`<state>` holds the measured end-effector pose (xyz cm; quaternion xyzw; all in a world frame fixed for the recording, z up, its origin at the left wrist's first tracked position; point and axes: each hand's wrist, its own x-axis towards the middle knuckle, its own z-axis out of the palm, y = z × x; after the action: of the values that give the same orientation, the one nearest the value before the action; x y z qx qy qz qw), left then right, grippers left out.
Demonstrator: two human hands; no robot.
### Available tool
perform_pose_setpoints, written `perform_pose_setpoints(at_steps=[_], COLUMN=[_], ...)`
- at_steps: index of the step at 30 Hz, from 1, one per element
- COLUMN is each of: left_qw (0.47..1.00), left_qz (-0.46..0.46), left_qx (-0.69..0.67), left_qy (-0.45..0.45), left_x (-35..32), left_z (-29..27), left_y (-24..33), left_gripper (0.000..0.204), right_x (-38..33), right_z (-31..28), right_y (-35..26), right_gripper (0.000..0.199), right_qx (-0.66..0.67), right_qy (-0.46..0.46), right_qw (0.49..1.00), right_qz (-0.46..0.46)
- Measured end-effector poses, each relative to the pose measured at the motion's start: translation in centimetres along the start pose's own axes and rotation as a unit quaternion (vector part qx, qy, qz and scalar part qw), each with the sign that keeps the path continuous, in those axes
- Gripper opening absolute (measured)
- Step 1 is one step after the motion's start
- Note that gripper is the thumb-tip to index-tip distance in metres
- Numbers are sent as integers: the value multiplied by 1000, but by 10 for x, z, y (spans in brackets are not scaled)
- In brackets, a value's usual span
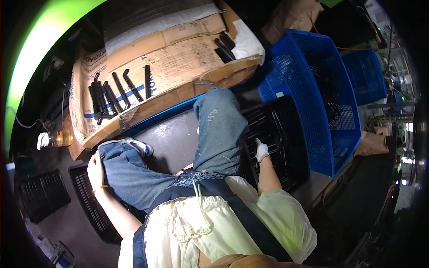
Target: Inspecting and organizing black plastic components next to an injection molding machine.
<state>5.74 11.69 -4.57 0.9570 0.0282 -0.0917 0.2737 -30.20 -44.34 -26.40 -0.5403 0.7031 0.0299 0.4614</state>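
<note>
I sit with my knees up in blue jeans. My left hand (pixel 95 171) is bare, with a yellow band at the wrist, and lies on my left knee (pixel 117 154) holding nothing. My right hand (pixel 261 150) wears a white glove and reaches down into a black plastic crate (pixel 298 161) beside my right leg. It is among the black metal bars (pixel 264 124) lying there, and whether it grips one is unclear.
Ahead, a cardboard-covered bench (pixel 178 62) carries several black bent metal parts (pixel 111 96), with more (pixel 225 47) at its far end. Two blue mesh baskets (pixel 313 89) (pixel 367 76) stand to the right. Flat black crates (pixel 89 201) (pixel 42 194) and an amber bottle (pixel 61 138) are on the left.
</note>
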Motion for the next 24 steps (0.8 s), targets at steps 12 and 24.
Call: perform_pose_setpoints(at_steps=[12,24], left_qw=[993,951], left_qz=[51,193], left_qx=[-97,183], left_qy=[-38,-157], left_x=[10,219], left_z=[14,135], left_y=[17,85], left_gripper=[31,36], right_x=[-151,-255], right_z=[-12,72], right_y=[-203,-220], right_gripper=[27,13], right_qx=[225,-149], right_qy=[19,153], right_qw=[910,733], right_qz=[-348,-646])
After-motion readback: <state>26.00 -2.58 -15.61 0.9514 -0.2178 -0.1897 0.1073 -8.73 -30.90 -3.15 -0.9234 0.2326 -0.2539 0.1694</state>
